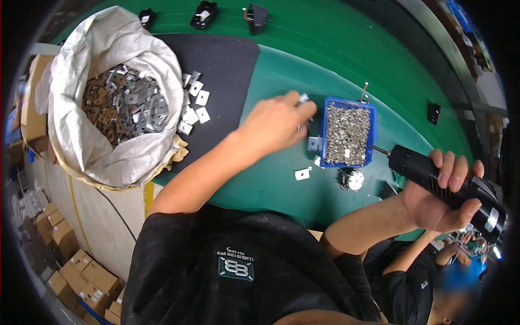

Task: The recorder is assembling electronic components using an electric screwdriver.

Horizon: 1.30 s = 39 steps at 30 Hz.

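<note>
My left hand (277, 123) is closed over the green bench, its fingers curled by a blue tray. At its fingertips shows a small silvery metal piece (303, 98), mostly covered. My right hand (447, 189) wraps around a black electric screwdriver (417, 167), whose thin bit points left at the tray's right rim. The blue tray (324, 130) holds a heap of small silvery screws (348, 132). Beside it lie metal plates with holes, one plate (314, 143) against its left side and another plate (301, 174) nearer me. A round, pale-topped object (354, 179) sits below the tray.
At left stands a white woven sack (67, 108) of metal plates, with several loose plates (202, 98) beside it on a black mat (227, 70). Black housings (203, 14) lie along the far green surface (325, 38). Another person (406, 265) works at lower right.
</note>
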Tool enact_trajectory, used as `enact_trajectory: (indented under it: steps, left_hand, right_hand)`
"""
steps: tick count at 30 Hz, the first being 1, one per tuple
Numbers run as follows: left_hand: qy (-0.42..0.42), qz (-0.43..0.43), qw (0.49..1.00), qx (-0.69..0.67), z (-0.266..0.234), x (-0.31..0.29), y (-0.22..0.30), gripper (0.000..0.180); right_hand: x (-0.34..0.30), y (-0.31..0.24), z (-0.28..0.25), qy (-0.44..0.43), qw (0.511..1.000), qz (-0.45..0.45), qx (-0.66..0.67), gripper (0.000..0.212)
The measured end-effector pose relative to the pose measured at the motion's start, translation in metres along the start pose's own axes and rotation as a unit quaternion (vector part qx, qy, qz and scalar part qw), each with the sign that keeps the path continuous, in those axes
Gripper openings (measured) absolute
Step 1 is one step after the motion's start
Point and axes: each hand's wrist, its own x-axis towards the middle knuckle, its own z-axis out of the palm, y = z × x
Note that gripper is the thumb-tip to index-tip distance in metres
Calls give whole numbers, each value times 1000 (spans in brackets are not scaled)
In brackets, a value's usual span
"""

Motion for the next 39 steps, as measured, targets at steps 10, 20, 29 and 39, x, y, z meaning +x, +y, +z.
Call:
enact_trajectory:
  steps: [10, 20, 29, 39]
  left_hand:
    - [-5, -49, 999, 18, -93, -46, -7, 42]
    - [89, -69, 977, 180, -135, -81, -35, 51]
    - [-1, -90, 933, 348, -61, -81, -58, 77]
    - [50, -157, 972, 167, -37, -112, -33, 70]
  right_hand:
    - [-1, -5, -12, 42, 999, 1, -9, 50]
    - [3, 3, -6, 46, 999, 5, -16, 50]
    - [-4, -3, 0, 23, 999, -11, -23, 50]
    - [-1, -3, -7, 28, 999, -1, -38, 51]
